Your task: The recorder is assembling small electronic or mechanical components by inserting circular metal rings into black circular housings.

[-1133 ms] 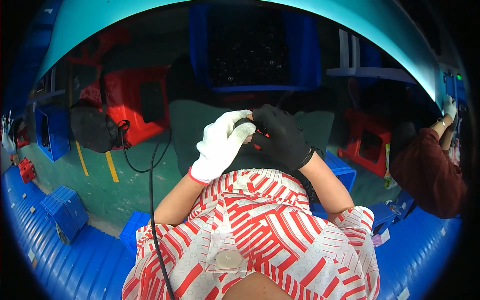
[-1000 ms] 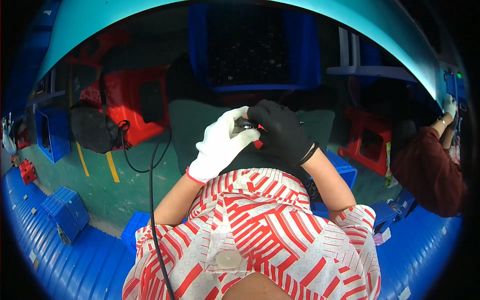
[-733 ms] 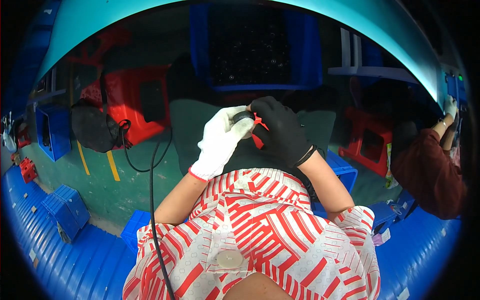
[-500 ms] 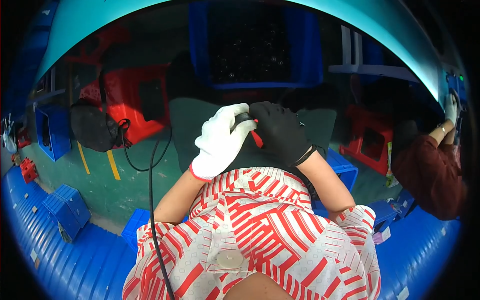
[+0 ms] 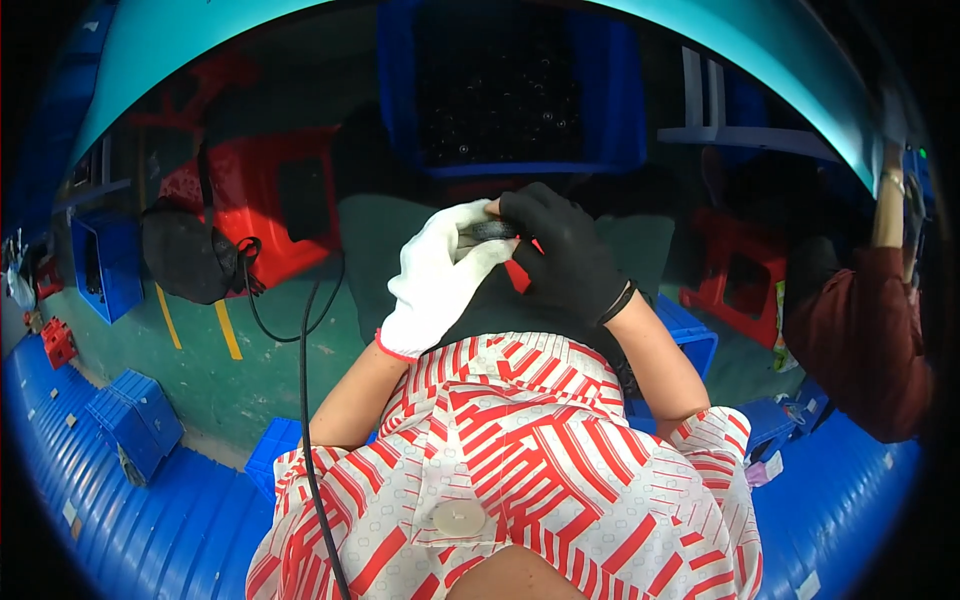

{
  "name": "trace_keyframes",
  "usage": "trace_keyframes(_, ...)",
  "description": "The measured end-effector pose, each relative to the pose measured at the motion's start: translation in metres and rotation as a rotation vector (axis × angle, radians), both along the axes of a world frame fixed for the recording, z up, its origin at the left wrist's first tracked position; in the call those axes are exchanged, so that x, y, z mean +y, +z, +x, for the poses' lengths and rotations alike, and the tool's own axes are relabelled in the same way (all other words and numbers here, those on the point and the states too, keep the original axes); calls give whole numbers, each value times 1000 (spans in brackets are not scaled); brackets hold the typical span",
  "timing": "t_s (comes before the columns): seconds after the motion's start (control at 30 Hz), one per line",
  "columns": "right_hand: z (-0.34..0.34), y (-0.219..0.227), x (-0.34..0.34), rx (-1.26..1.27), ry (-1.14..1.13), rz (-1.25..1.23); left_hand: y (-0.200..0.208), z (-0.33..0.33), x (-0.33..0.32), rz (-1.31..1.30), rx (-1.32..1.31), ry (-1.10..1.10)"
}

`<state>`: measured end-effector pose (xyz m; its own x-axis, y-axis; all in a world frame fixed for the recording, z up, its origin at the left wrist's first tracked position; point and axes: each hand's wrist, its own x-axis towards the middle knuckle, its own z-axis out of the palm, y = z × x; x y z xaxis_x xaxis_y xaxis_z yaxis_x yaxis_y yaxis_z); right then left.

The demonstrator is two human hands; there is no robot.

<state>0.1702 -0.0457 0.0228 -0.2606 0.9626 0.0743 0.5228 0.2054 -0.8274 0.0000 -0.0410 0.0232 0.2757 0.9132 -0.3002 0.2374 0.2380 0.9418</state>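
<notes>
In front of my waist, my left hand [image 5: 440, 265], in a white knit glove with a red cuff edge, is closed around a small black rounded part [image 5: 488, 231]. Its thumb and fingers pinch the part from below and above. Pressed up against it from the right is my right hand [image 5: 565, 245], in a black glove with a bare fingertip showing. Its fingers curl round a slim red object [image 5: 517, 276], of which only a short piece shows under the palm. The rest of the red object is hidden, so I cannot tell its kind.
A blue bin [image 5: 612, 130] with many small dark pieces stands ahead, below a teal table edge [image 5: 230, 45]. Red stools [image 5: 290, 215] stand left and right, one with a black bag [image 5: 185, 250]. A black cable [image 5: 304, 400] runs down my left side. A co-worker [image 5: 860, 330] sits at right.
My hands have shifted slightly, and the black part shows more between them. My right hand has turned a little, baring a fingertip. The co-worker's arm has moved further up.
</notes>
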Motion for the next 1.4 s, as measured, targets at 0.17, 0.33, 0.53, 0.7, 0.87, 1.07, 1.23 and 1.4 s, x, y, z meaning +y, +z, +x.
trace_keyframes(0.17,1,4,-1,136,-34,-42,-3,-1,2,-437,-415,234)
trace_keyframes(0.33,1,-1,-7,80,8,-213,-8,1,-2,-368,-339,154)
trace_keyframes(0.53,-5,-7,-10,-27,34,-48,-6,0,2,-349,-232,114)
trace_keyframes(0.7,-3,-11,-16,-69,10,-28,-9,-1,9,-395,-178,54)
trace_keyframes(0.87,0,-21,-19,101,-27,-124,-10,-6,13,-452,-228,-29)
trace_keyframes(1.07,4,-20,-12,6,97,-122,2,1,10,-294,-41,-51)
trace_keyframes(1.23,2,-19,-14,-142,123,-20,-14,2,-4,-158,-38,-12)
trace_keyframes(1.4,-2,-24,-20,-16,9,-113,-6,-3,16,-488,-137,-83)
